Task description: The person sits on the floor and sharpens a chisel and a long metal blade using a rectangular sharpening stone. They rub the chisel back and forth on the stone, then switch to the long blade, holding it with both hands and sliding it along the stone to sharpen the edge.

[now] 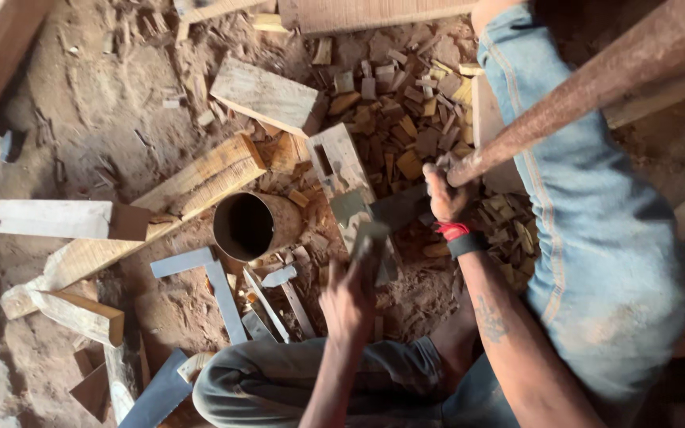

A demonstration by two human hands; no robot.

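Head view, looking straight down: a person in faded blue jeans sits on a sawdust-strewn dirt floor (97, 103), both hands at work over a small grey wooden block (370, 238) held upright near the middle of the floor. The left hand (348, 305) is wrapped tight around the block's lower part, steadying it on end. The right hand (445, 194), a red thread and a black band at the wrist, is closed firmly around the end of a long rusty-brown handle (588, 83) that runs away toward the floor's far right corner; its head is out of sight. Just beside the block lie a pale wooden plank with a rectangular slot (338, 162) and a rusty open-ended metal cylinder (251, 226). A heap of small tan wood offcuts (406, 111) spreads behind them toward the floor's far edge.

Judging by the grips, the step is a strike or cut on the held block. Doing it well seems to call for keeping the left fingers low and clear of the block's top, holding the block square rather than tilted, and guiding the long handle in a short, controlled stroke. A glancing blow could kick the block sideways into the slotted plank, or bring the tool down on the steadying hand.
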